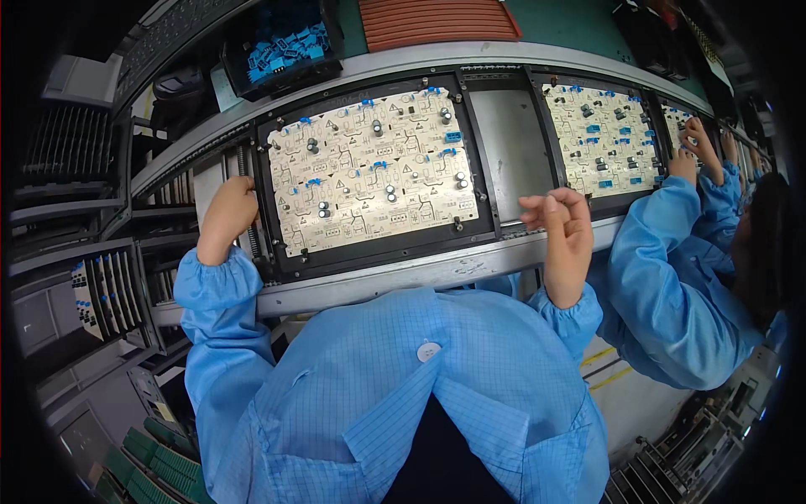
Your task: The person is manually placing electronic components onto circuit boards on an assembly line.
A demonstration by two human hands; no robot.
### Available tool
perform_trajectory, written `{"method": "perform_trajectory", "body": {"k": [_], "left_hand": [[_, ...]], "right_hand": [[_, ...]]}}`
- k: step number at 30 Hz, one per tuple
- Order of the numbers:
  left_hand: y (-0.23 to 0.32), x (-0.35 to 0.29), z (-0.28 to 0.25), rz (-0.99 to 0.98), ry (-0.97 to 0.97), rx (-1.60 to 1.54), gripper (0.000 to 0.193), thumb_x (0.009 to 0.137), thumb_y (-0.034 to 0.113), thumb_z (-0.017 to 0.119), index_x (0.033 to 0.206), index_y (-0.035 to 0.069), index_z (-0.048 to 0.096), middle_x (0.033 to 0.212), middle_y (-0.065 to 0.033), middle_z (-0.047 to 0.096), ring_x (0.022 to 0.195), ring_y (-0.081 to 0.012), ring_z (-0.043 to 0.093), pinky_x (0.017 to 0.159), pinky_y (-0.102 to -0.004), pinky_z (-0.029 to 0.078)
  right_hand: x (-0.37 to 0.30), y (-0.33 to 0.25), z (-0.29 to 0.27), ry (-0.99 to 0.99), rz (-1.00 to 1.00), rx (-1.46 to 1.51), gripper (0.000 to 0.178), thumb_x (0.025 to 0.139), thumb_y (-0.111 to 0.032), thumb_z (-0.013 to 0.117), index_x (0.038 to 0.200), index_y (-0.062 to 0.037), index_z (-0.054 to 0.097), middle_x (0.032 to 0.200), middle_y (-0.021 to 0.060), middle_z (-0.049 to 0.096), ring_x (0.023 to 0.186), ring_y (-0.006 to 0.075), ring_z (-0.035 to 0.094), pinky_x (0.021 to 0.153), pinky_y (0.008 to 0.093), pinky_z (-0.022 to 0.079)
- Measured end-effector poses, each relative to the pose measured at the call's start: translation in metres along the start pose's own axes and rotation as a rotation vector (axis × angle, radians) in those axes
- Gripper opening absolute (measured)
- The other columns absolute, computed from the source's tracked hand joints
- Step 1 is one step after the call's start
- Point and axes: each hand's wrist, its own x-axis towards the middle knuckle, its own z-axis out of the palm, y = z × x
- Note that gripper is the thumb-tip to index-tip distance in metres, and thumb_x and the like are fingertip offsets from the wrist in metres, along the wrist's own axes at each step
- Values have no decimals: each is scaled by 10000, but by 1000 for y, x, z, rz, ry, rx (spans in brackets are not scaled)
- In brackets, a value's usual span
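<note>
A cream circuit board panel (pixel 348 181) lies in a black carrier frame (pixel 378 252) on the line in front of me. It bears upright capacitors, small blue parts and a larger blue block (pixel 453 137) near its right edge. My left hand (pixel 228 214) is at the frame's left side, its fingers bent together over the edge; their tips are partly hidden. My right hand (pixel 564 235) is raised over the near rail, right of the frame. Its fingers are loosely bent and apart, with nothing visible between them.
A dark bin of blue components (pixel 290 52) and a reddish-brown ribbed stack (pixel 437 21) stand beyond the far rail. A second board panel (pixel 600 139) sits to the right, near a co-worker's blue sleeve (pixel 672 260). Racks holding boards (pixel 105 290) stand at left.
</note>
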Motion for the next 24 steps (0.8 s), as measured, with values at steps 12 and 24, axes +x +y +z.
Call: {"method": "perform_trajectory", "body": {"k": [12,24], "left_hand": [[-68,36,-4,85,-374,-1383,287,988,162,482,1197,-4,587,895,-44,593,718,-84,526,518,-198,413],[-71,27,5,-42,-265,-1519,292,940,43,538,1213,-58,551,1131,-126,610,950,-205,648,775,-217,538]], "right_hand": [[2,1,104,11,218,-281,211,949,-155,560,1051,25,522,730,84,662,465,70,532,374,181,329],[21,11,119,67,309,-406,241,937,-214,604,968,20,552,616,51,609,446,69,485,415,190,354]]}}
